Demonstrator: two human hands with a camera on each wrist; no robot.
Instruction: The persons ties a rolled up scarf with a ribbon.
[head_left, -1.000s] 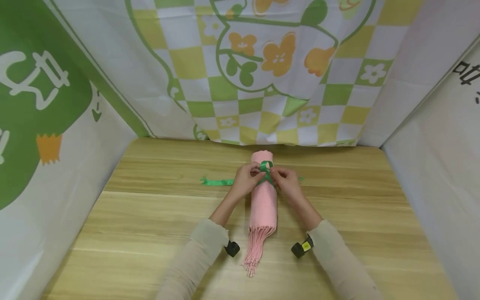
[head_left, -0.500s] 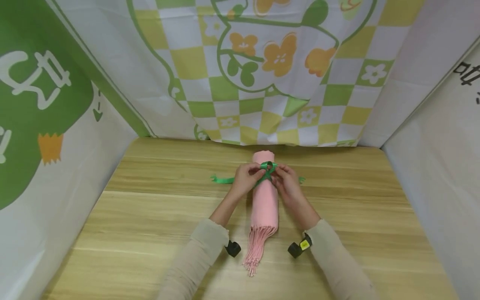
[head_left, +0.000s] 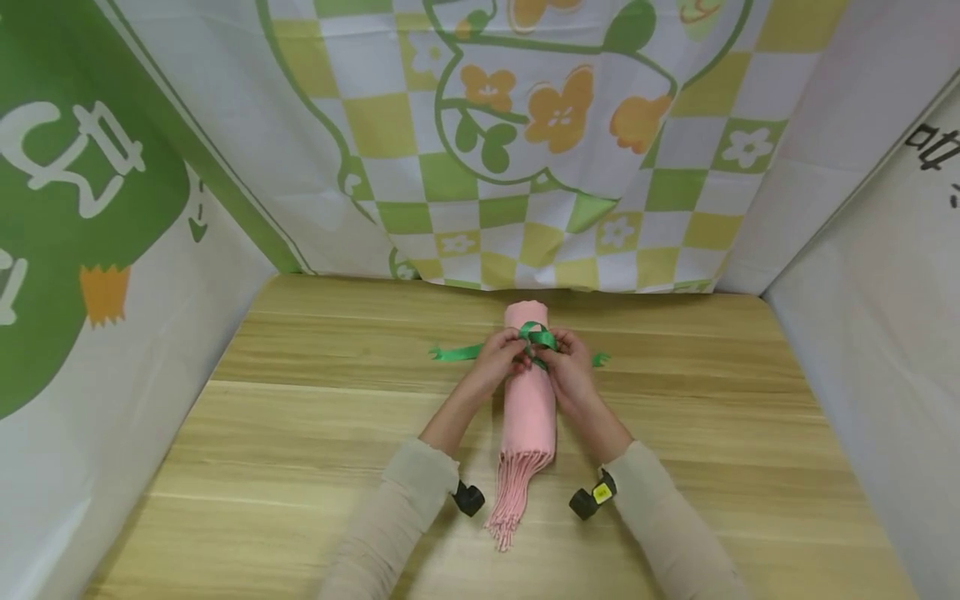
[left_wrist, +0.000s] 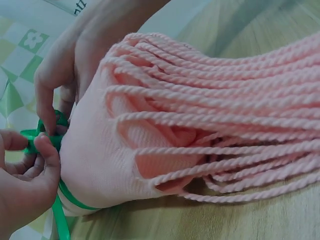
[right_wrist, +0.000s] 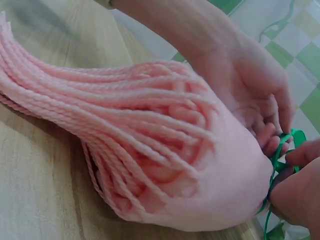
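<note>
A rolled pink scarf (head_left: 528,412) lies lengthwise on the table, its twisted fringe (left_wrist: 225,100) spread toward the person. Green ribbon (head_left: 538,337) goes round the roll near its far end, with loops standing up on top. My left hand (head_left: 497,360) pinches the ribbon from the left side, thumb and fingers close to the crossing. From the right, my right hand (head_left: 572,367) pinches a ribbon loop between thumb and fingers. The two hands nearly meet over the roll, and the fingers partly hide the crossing. In the left wrist view, a ribbon tail (left_wrist: 61,220) hangs beside the roll.
A notched ribbon end (head_left: 450,354) lies on the wooden table (head_left: 300,450) to the left, and another ribbon end (head_left: 602,359) shows to the right. A checked, flowered cloth (head_left: 510,208) hangs at the table's back edge. Printed panels stand on both sides.
My right hand has drawn the ribbon out to the right, then moved in toward the crossing and the left hand. The left ribbon tail has slid toward the roll. The scarf stays in place.
</note>
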